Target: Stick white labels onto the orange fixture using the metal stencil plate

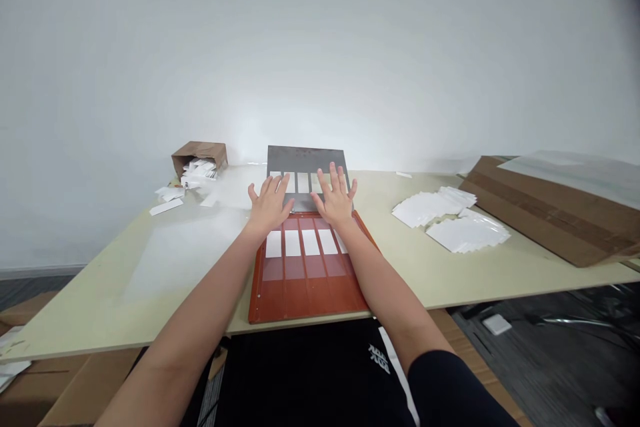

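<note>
A reddish-brown board (310,297) with slanted slots lies in front of me on the table, several white cards (311,242) set in a row across it. Behind it is a dark grey panel (306,157) with cut-out windows, through which pale strips show. My left hand (270,203) rests with spread fingers over the panel's near left part. Over its near right part lies my right hand (336,199), fingers also stretched and apart. Neither hand holds anything. My hands and forearms hide parts of the panel and the board's right edge.
At the back left, a small cardboard box (215,149) spills white strips, with loose strips (167,207) beside it. Clear plastic film (185,247) covers the table's left part. On the right are fanned white packets (467,232) and a large cardboard box (540,213).
</note>
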The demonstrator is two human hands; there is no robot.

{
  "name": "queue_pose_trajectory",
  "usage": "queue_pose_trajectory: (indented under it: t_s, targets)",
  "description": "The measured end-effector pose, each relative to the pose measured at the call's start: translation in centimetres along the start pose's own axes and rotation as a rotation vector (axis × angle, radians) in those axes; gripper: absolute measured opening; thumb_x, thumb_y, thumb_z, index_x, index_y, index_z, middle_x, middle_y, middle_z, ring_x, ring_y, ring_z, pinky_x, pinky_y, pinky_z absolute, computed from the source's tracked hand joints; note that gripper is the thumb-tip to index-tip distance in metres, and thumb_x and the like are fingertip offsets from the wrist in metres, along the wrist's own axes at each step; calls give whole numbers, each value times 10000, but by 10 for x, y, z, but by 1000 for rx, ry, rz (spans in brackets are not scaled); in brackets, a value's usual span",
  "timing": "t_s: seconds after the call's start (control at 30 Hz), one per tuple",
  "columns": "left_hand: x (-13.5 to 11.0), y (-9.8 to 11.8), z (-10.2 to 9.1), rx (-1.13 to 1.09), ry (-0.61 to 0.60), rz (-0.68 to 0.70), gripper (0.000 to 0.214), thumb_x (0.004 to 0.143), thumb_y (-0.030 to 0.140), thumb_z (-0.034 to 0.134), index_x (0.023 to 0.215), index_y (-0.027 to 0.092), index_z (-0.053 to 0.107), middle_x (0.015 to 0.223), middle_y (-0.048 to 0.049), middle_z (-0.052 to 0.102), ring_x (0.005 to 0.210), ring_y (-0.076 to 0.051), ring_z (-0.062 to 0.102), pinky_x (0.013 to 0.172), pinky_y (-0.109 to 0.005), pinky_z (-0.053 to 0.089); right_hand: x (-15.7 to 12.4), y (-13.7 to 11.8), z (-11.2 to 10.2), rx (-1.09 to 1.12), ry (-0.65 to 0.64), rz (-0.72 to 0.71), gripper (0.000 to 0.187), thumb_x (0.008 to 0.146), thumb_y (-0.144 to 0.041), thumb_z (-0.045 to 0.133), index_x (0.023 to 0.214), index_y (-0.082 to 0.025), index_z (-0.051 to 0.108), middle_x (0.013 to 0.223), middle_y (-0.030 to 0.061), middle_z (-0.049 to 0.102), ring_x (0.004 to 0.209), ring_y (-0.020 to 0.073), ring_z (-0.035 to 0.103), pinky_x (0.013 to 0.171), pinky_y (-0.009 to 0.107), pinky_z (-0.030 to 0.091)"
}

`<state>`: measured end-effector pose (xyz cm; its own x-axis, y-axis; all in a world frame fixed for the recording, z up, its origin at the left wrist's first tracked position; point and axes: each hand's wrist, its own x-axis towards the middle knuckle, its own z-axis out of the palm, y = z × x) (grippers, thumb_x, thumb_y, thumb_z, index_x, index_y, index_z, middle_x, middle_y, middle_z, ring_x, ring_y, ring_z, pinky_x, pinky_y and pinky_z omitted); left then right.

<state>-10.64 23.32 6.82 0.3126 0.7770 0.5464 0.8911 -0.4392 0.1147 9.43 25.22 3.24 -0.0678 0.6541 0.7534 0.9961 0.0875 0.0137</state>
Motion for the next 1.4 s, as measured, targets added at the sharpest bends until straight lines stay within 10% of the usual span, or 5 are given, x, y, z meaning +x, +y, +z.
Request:
queue_pose_trajectory:
  t_s: [0.7, 0.93, 1.4]
  targets:
    - [-1, -1, 0, -9, -132, -5, 578, 954, 347, 314, 1510, 193, 279, 1456, -164, 485, 1380, -309, 367, 1123, -642, 148, 6, -8, -25, -46, -249, 60, 629, 991, -549, 147, 1564, -292, 182, 1648, 44, 32, 1511, 250, 39, 1165, 567, 13]
    - [-4, -14, 20, 4, -338, 9, 458, 977, 389, 297, 1351, 252, 524, 1525, -119, 421, 1393, -325, 363, 1081, -702, 198, 7, 2, -9, 92, -680, 181, 669, 981, -607, 141, 1518, -255, 328, 1611, 85, 241, 1478, 264, 210, 1146, 556, 196]
    - [-1, -13, 16, -4, -373, -37, 466, 987, 303, 242, 1344, 307, 541, 1526, -90, 428, 1384, -308, 394, 1065, -708, 217, 6, 7, -3, 111, -728, 186, 669, 974, -628, 139, 1518, -278, 310, 1604, 71, 267, 1483, 265, 197, 1117, 562, 268]
